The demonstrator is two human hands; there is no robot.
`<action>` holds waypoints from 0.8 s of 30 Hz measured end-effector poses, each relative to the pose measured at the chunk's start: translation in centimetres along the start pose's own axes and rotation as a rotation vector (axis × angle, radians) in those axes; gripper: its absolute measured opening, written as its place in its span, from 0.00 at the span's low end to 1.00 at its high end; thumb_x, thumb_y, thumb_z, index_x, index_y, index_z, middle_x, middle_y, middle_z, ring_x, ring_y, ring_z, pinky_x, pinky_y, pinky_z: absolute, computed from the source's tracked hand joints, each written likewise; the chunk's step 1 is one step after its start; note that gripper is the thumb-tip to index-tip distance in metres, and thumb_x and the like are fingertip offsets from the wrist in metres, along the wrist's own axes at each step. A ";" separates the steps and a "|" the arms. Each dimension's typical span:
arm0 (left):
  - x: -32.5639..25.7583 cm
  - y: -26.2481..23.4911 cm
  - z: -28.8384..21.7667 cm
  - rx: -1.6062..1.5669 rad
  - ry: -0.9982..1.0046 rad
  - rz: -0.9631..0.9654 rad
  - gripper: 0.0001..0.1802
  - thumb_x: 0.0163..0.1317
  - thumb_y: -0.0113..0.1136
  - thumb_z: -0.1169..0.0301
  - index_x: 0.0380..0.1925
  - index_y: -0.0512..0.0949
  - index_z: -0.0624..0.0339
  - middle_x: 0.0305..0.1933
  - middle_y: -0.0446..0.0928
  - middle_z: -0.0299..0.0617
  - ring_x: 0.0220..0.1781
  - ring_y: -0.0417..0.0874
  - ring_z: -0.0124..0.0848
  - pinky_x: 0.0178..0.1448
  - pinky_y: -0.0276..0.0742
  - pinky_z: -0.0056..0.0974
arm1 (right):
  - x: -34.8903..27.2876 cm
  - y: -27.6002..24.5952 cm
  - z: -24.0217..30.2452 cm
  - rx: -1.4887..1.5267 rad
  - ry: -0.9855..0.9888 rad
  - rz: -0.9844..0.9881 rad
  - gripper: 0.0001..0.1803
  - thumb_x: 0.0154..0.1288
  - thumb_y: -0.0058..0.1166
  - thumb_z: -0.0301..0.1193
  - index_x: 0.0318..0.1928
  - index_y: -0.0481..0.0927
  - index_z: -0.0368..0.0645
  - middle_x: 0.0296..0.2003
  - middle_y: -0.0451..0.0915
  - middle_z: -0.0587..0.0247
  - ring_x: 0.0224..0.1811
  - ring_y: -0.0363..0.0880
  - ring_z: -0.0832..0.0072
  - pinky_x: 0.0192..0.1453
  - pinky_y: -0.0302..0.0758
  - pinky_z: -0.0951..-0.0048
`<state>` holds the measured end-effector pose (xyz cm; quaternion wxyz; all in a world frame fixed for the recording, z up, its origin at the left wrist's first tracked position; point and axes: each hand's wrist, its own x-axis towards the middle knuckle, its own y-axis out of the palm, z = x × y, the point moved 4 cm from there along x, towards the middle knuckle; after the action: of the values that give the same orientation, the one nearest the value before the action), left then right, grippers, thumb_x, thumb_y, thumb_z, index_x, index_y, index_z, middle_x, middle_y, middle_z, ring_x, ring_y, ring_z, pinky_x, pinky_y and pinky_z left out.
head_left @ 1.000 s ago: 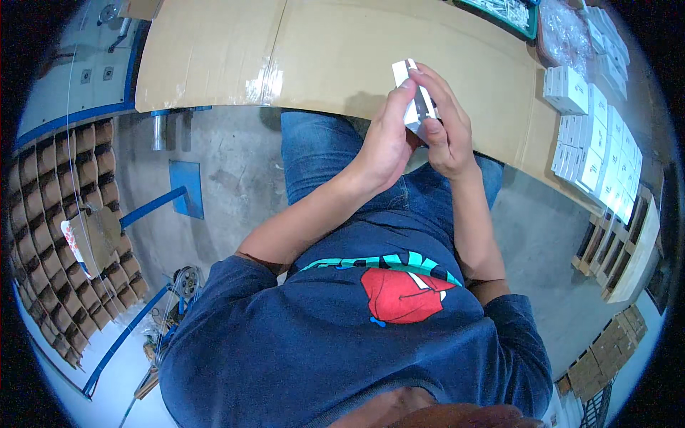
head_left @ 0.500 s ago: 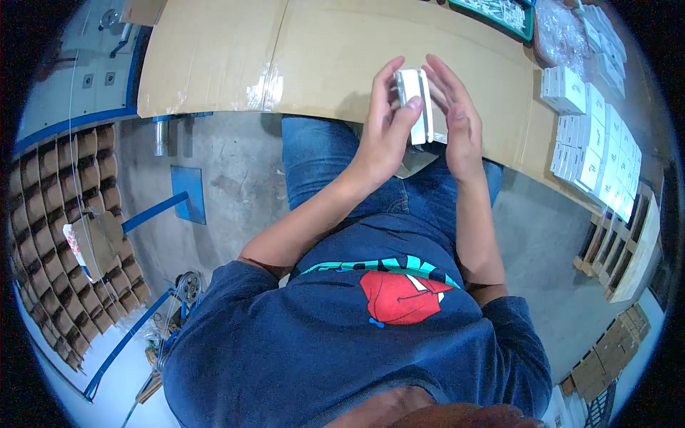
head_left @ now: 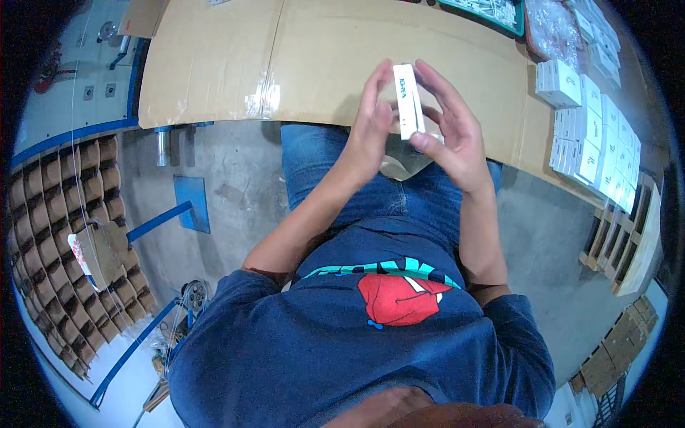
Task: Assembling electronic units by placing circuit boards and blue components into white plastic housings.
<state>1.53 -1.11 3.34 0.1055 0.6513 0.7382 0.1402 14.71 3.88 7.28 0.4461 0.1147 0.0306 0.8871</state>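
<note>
A slim white carton point(head_left: 409, 103) with dark print on its upward face is held over the near edge of the cardboard-covered table. My right hand point(head_left: 457, 135) is closed on it, the thumb at its near end and the fingers along its right side and far end. Curved around the carton's left side, my left hand point(head_left: 369, 125) has its thumb and fingers apart; whether its fingertips touch the carton is hard to tell. Below the hands, a pale, shiny piece point(head_left: 403, 165) lies at my lap, partly hidden.
Stacked white cartons point(head_left: 596, 139) stand along the table's point(head_left: 321, 57) right side. Behind them are a green tray point(head_left: 492, 14) of small white pieces and clear plastic bags point(head_left: 555, 32). A wooden pallet point(head_left: 621, 235) sits low at right; cardboard dividers point(head_left: 61, 235) and a blue frame point(head_left: 164, 220) are at left.
The carton has turned to show its printed narrow face. My left thumb has come off it, and my right thumb now presses its near end.
</note>
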 end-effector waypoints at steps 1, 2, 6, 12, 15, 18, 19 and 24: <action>0.1 -0.1 -0.5 0.001 0.001 -0.001 0.52 0.72 0.47 0.35 0.78 0.44 0.62 0.75 0.58 0.56 0.71 0.73 0.47 0.74 0.68 0.47 | 0.0 0.1 0.2 -0.075 -0.027 0.015 0.41 0.61 0.67 0.33 0.74 0.66 0.42 0.71 0.67 0.54 0.76 0.63 0.62 0.74 0.66 0.59; 0.1 0.0 -0.3 -0.174 -0.178 0.052 0.47 0.74 0.47 0.39 0.77 0.47 0.61 0.69 0.65 0.52 0.65 0.77 0.42 0.69 0.73 0.44 | 0.0 0.1 0.1 -0.074 -0.028 0.017 0.41 0.61 0.67 0.33 0.74 0.66 0.42 0.71 0.67 0.54 0.76 0.63 0.62 0.74 0.66 0.59; 0.1 0.9 -0.7 -0.172 -0.253 0.056 0.34 0.76 0.54 0.55 0.74 0.55 0.56 0.58 0.75 0.44 0.59 0.81 0.31 0.63 0.78 0.40 | 0.3 -0.2 -0.2 -0.181 -0.089 0.089 0.43 0.56 0.66 0.32 0.73 0.67 0.42 0.73 0.65 0.51 0.77 0.61 0.58 0.76 0.63 0.56; 0.0 1.1 -0.7 -0.052 -0.094 -0.023 0.36 0.75 0.57 0.60 0.76 0.53 0.55 0.60 0.74 0.46 0.59 0.80 0.32 0.63 0.78 0.40 | 0.5 0.1 0.2 -0.293 -0.149 0.073 0.42 0.56 0.67 0.36 0.72 0.69 0.44 0.74 0.63 0.47 0.77 0.61 0.53 0.78 0.59 0.54; 0.0 0.9 -0.6 -0.025 -0.052 -0.049 0.37 0.75 0.57 0.61 0.77 0.53 0.56 0.61 0.73 0.47 0.59 0.79 0.33 0.63 0.77 0.39 | 0.5 -0.2 -0.1 -0.357 -0.143 0.045 0.41 0.58 0.69 0.38 0.72 0.70 0.44 0.74 0.63 0.46 0.77 0.61 0.53 0.78 0.59 0.54; 0.2 0.7 -0.7 0.006 -0.060 -0.024 0.35 0.76 0.56 0.62 0.77 0.54 0.57 0.61 0.73 0.46 0.58 0.79 0.32 0.63 0.76 0.38 | 0.4 -0.3 -0.9 -0.282 -0.088 0.036 0.40 0.60 0.69 0.38 0.72 0.70 0.44 0.74 0.63 0.45 0.78 0.61 0.53 0.78 0.59 0.55; 0.2 0.6 -0.8 0.024 -0.059 -0.003 0.35 0.76 0.56 0.62 0.76 0.55 0.57 0.61 0.73 0.46 0.58 0.78 0.31 0.62 0.75 0.38 | 0.4 -0.2 -1.2 -0.220 -0.062 0.045 0.40 0.61 0.69 0.38 0.72 0.69 0.44 0.74 0.63 0.44 0.78 0.61 0.53 0.78 0.59 0.56; -0.2 0.6 -1.1 -0.005 -0.057 -0.018 0.34 0.76 0.55 0.61 0.76 0.56 0.58 0.58 0.74 0.43 0.56 0.77 0.29 0.61 0.74 0.35 | 0.3 -0.2 -1.2 -0.258 -0.067 0.117 0.38 0.66 0.65 0.32 0.74 0.66 0.42 0.75 0.63 0.43 0.79 0.58 0.54 0.79 0.57 0.58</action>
<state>1.73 -1.33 4.53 0.1292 0.6480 0.7405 0.1223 14.43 4.32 6.15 0.4055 0.0872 -0.1054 0.9038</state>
